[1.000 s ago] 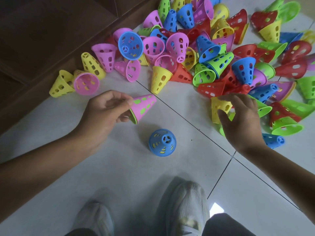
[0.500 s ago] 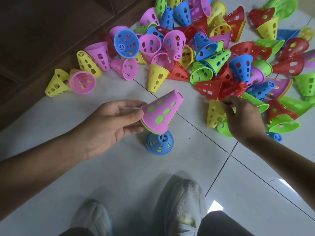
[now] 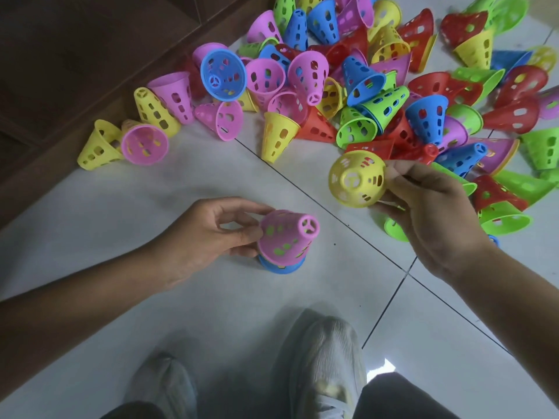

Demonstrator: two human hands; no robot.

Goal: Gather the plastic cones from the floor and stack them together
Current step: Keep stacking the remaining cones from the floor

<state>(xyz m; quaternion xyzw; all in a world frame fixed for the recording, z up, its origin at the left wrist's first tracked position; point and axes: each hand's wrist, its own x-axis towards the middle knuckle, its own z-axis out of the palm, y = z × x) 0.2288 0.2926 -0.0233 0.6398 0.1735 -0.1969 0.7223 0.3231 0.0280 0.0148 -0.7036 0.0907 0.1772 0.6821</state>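
**Cones barely stacked as floor pile waits**

Cones of perforated plastic are being gathered into a single stack (image 3: 284, 241) on the pale tiled floor (image 3: 151, 297), and the job is judged to be at an early stage. The stack is made up of a pink cone (image 3: 287, 234), through whose holes green is glimpsed, seated over a blue cone (image 3: 281, 267) of which only the base rim is shown. How many pieces are nested inside cannot be told.

The stack is steadied from its left side by the left hand (image 3: 205, 237), whose curled fingers and thumb are closed lightly around the pink wall. A yellow cone (image 3: 357, 178) is held above the floor, up and to the right of the stack and clear of it, pinched at its rim by the right hand (image 3: 435, 216); its open mouth is turned toward the camera. It is judged to be the next piece for the stack, though it is not yet aligned over the pink tip.

Beyond both hands, a large loose pile (image 3: 378, 86) of pink, yellow, blue, green and red cones is spread across the tiles, most lying on their sides. Nearly all of the work is therefore left. Dark wooden furniture (image 3: 75, 55) is seen along the upper left, and two pale shoes (image 3: 320, 358) at the bottom edge.
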